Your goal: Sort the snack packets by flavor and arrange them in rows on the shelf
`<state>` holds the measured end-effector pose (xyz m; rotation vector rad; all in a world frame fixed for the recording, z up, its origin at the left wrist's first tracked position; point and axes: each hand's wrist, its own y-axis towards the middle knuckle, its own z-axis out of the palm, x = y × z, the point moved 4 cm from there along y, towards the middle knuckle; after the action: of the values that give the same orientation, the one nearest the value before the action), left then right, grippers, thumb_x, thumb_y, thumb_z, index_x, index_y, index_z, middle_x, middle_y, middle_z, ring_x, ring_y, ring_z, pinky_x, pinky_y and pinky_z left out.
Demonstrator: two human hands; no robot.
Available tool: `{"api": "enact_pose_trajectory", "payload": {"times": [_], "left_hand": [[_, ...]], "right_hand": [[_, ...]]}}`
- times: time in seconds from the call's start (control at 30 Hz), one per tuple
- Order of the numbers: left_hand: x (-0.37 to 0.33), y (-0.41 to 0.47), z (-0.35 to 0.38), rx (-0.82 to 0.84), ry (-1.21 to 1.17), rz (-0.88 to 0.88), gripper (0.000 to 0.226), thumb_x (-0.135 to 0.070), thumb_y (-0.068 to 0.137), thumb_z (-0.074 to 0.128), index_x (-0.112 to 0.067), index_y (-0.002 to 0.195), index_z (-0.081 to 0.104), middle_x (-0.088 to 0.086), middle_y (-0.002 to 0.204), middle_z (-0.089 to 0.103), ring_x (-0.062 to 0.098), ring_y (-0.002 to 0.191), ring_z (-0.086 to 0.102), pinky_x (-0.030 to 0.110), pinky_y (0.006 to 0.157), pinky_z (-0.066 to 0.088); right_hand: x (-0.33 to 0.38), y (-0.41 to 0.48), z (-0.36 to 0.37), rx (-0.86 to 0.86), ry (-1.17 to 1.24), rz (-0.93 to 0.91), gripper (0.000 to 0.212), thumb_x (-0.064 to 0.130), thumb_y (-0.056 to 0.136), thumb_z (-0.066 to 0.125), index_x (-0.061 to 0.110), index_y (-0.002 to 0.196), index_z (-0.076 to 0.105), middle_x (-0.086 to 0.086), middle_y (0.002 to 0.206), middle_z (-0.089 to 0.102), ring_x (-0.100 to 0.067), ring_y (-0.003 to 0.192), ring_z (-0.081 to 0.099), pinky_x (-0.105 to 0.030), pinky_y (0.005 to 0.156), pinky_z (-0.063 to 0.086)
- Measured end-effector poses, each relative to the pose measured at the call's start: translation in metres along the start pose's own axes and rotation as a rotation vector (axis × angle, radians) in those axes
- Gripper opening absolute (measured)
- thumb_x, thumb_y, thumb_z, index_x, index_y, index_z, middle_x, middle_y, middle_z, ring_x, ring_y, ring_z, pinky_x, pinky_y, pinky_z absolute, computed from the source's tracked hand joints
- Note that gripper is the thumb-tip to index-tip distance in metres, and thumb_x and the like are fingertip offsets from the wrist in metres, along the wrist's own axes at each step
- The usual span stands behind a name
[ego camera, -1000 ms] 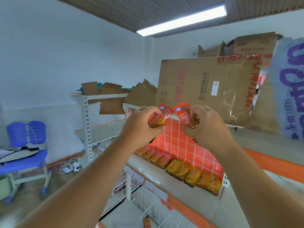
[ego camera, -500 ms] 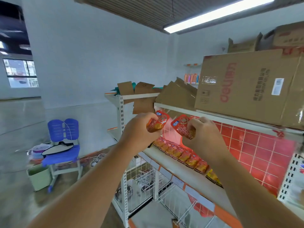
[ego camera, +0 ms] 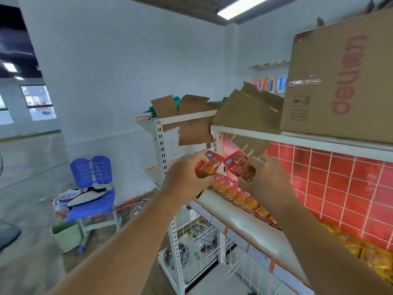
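My left hand (ego camera: 187,177) grips a red snack packet (ego camera: 209,165) and my right hand (ego camera: 265,179) grips a second red packet (ego camera: 238,165). Both packets are held side by side in the air, just above the left end of the white shelf board (ego camera: 225,211). A row of red-orange packets (ego camera: 240,195) lies along the back of that board against the red tiled panel (ego camera: 344,184). Yellow packets (ego camera: 361,250) lie farther right on the same board, partly hidden behind my right forearm.
A large cardboard box (ego camera: 344,81) and flattened cartons (ego camera: 246,107) fill the shelf above. Wire baskets (ego camera: 204,239) hang below the board. A blue chair (ego camera: 91,188) and a green bin (ego camera: 66,235) stand on the floor at left.
The view has swung left along the shelf, so the box and packet row now sit farther right. Both hands keep holding their packets in front of me, slightly lower in the frame.
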<state>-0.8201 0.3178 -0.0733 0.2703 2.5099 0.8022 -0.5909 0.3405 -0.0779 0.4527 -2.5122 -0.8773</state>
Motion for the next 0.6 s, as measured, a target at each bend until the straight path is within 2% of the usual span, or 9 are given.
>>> {"api": "enact_pose_trajectory", "payload": {"times": [0.07,0.13,0.2,0.27,0.33,0.43,0.6], "left_hand": [[0.018,0.025,0.022,0.016,0.009,-0.004,0.044,-0.055,0.083,0.076,-0.043,0.121,0.059,-0.014,0.119,0.063,0.007,0.099,0.063,0.021,0.074,0.051],[0.035,0.051,0.042,0.033,0.009,-0.021,0.045,-0.054,0.083,0.075,-0.041,0.123,0.06,-0.015,0.116,0.062,0.007,0.099,0.061,0.024,0.077,0.052],[0.051,0.077,0.061,0.056,-0.002,-0.044,0.046,-0.055,0.082,0.074,-0.04,0.124,0.061,-0.017,0.112,0.061,0.003,0.096,0.059,0.021,0.075,0.047],[0.064,0.1,0.079,0.069,-0.015,-0.055,0.046,-0.056,0.081,0.073,-0.041,0.123,0.061,-0.019,0.108,0.06,-0.004,0.089,0.057,0.013,0.069,0.041],[0.079,0.119,0.098,0.081,-0.023,-0.062,0.045,-0.055,0.082,0.074,-0.04,0.122,0.061,-0.017,0.11,0.063,-0.001,0.09,0.059,0.013,0.069,0.043],[0.099,0.137,0.126,0.111,-0.03,-0.077,0.042,-0.052,0.082,0.075,-0.039,0.12,0.062,-0.014,0.113,0.065,0.008,0.097,0.061,0.02,0.073,0.049],[0.134,0.161,0.164,0.146,-0.042,-0.109,0.038,-0.053,0.081,0.074,-0.04,0.114,0.062,-0.015,0.11,0.064,0.011,0.098,0.063,0.03,0.08,0.057]], "right_hand": [[-0.016,0.023,0.025,0.015,-0.023,0.034,0.029,0.051,0.077,0.074,0.029,0.094,0.065,0.007,0.094,0.06,-0.018,0.092,0.047,-0.035,0.082,0.046],[-0.03,0.046,0.049,0.048,-0.003,0.069,0.03,0.05,0.077,0.075,0.027,0.094,0.065,0.008,0.095,0.06,-0.017,0.092,0.048,-0.036,0.083,0.049],[-0.042,0.067,0.072,0.072,0.056,0.087,0.03,0.047,0.077,0.078,0.025,0.092,0.065,0.009,0.092,0.059,-0.016,0.087,0.053,-0.036,0.077,0.053],[-0.053,0.088,0.094,0.079,0.108,0.103,0.03,0.045,0.076,0.08,0.026,0.09,0.062,0.014,0.088,0.053,-0.014,0.081,0.054,-0.031,0.069,0.052],[-0.064,0.105,0.116,0.093,0.141,0.121,0.032,0.046,0.076,0.08,0.027,0.088,0.057,0.015,0.087,0.05,-0.011,0.077,0.053,-0.028,0.063,0.05],[-0.077,0.12,0.149,0.12,0.185,0.149,0.034,0.047,0.076,0.079,0.03,0.083,0.05,0.013,0.086,0.048,-0.008,0.072,0.051,-0.029,0.059,0.051],[-0.096,0.131,0.201,0.193,0.179,0.239,0.04,0.05,0.076,0.075,0.033,0.076,0.039,0.007,0.083,0.046,-0.01,0.065,0.047,-0.026,0.051,0.034]]}}
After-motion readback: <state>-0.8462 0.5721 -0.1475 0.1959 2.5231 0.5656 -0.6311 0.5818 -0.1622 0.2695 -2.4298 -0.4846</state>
